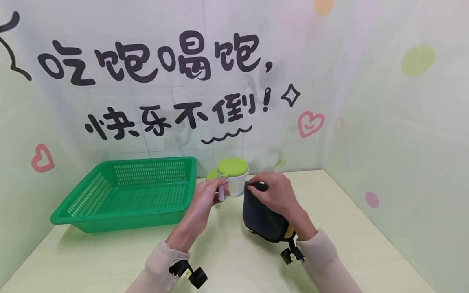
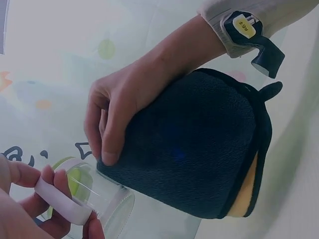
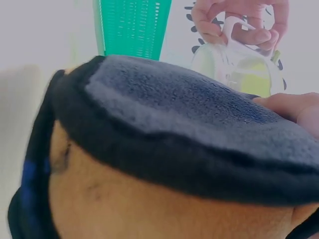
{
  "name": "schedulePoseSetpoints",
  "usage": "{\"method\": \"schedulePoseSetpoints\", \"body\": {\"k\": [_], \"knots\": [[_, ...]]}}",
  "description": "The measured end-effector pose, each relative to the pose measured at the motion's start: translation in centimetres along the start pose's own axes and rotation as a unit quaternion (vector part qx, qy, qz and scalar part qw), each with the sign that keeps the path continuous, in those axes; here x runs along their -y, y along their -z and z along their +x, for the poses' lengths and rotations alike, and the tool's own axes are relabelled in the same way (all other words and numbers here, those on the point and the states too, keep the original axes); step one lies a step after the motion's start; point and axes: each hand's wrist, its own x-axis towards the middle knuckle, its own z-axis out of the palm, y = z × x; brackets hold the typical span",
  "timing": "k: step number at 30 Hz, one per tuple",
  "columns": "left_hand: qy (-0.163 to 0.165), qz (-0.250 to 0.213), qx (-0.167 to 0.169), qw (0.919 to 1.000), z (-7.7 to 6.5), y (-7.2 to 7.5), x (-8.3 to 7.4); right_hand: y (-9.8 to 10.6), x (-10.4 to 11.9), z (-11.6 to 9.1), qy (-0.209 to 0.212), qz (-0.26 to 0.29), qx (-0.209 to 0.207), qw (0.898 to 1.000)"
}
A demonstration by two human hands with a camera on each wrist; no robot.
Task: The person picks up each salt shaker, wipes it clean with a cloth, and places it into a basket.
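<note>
My left hand (image 1: 209,194) grips the white handle (image 2: 62,203) of a clear seasoning jar (image 1: 239,184) with a lime green lid (image 1: 232,167). In the left wrist view the jar lies tipped on its side relative to that camera. The thumb and fingers of my right hand (image 1: 277,193) pinch the narrow end of a dark blue plush cleaning mitt (image 1: 261,215), just right of the jar. Black trim runs along the mitt's edge, and its other face (image 3: 124,194) is tan. A black loop (image 2: 271,91) sticks out from its wide end.
A green plastic basket (image 1: 133,217) stands on the pale table (image 1: 351,228) to the left. Behind the held jar, a second lime green lid (image 1: 211,176) shows in part. A printed backdrop (image 1: 278,134) closes off the rear, with side panels left and right.
</note>
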Motion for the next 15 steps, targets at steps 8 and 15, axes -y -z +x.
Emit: {"method": "schedulePoseSetpoints", "body": {"k": [8, 15], "knots": [[-0.010, -0.003, 0.003, 0.9999, -0.08, -0.01, -0.41, 0.41, 0.36, 0.40, 0.004, 0.008, -0.057, 0.998], [-0.010, 0.006, -0.001, 0.9999, -0.08, 0.15, -0.25, 0.04, -0.04, 0.16, -0.007, 0.009, -0.079, 0.997]]}}
